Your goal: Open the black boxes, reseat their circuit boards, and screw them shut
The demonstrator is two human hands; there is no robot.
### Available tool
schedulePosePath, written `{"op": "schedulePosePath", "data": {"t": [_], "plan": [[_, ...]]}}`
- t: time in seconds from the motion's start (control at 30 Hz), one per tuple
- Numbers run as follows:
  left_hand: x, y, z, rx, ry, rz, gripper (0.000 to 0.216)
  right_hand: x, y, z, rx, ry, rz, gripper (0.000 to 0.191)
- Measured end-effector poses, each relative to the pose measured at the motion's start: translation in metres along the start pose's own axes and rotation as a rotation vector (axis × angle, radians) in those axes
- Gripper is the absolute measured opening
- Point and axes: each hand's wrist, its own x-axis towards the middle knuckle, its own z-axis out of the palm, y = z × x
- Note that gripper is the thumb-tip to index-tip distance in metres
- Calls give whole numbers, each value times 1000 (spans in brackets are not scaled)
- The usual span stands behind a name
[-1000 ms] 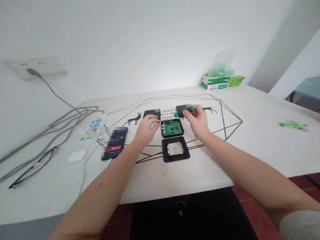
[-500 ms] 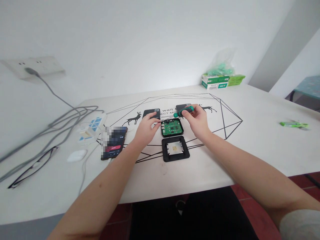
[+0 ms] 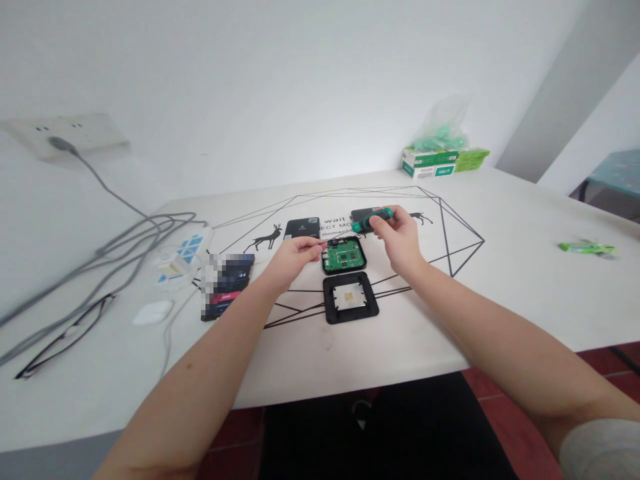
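Note:
My right hand (image 3: pixel 400 233) grips the green and black handle of a screwdriver (image 3: pixel 373 220), whose thin shaft slants down to the left. Its tip meets the fingertips of my left hand (image 3: pixel 297 259), which are pinched together; whatever lies between them is too small to make out. Just below the shaft is an opened black box with a green circuit board (image 3: pixel 345 255) inside. Nearer to me lies a square black cover (image 3: pixel 351 298) with a silver metal plate in its middle. Two dark boxes, a left one (image 3: pixel 302 227) and a right one (image 3: pixel 361 215), lie behind the board.
On the left are a phone (image 3: pixel 229 285), a white case (image 3: pixel 153 312), glasses (image 3: pixel 67 333), a power strip (image 3: pixel 183 257) and grey cables (image 3: pixel 145 230). Green and white boxes (image 3: pixel 430 160) under a plastic bag stand back right. A green packet (image 3: pixel 586 247) lies far right.
My left hand has turned and its fingers have drawn together near the screwdriver tip. My right hand has shifted slightly right with the screwdriver, and its handle tilts a little differently.

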Motion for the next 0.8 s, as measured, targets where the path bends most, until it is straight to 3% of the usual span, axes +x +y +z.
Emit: {"op": "schedulePosePath", "data": {"t": [0.23, 0.8], "plan": [[-3, 3, 2, -57, -132, -79, 45, 3, -2, -2, 9, -18, 9, 25], [-8, 12, 2, 167, -227, -39, 38, 4, 4, -3, -31, -36, 6, 32]]}}
